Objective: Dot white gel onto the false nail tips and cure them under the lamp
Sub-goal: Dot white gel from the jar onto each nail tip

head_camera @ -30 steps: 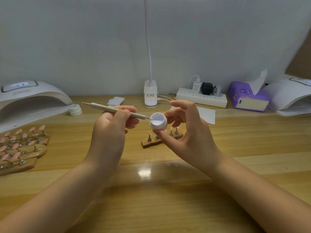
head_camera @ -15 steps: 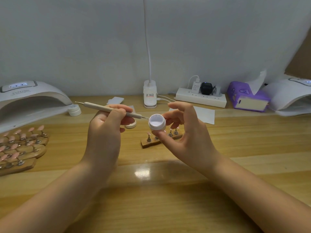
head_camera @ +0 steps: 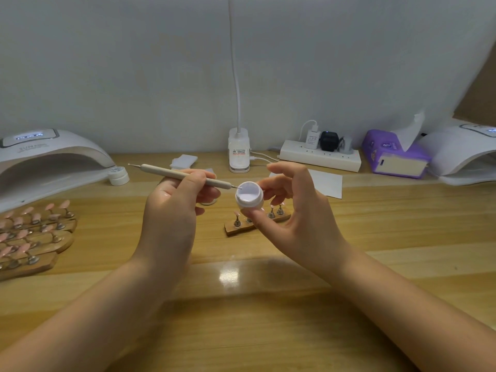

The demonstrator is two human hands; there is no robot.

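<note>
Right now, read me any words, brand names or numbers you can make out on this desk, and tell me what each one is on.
"SUN", with smaller characters after it that are too blurred to read: on the left curing lamp.
Lit display on top of the same lamp: glowing, digits unreadable.
Red and black label on the desk lamp base: too small to read.
Print on the white charger: too small.
Purple tissue pack: blurred.
</note>
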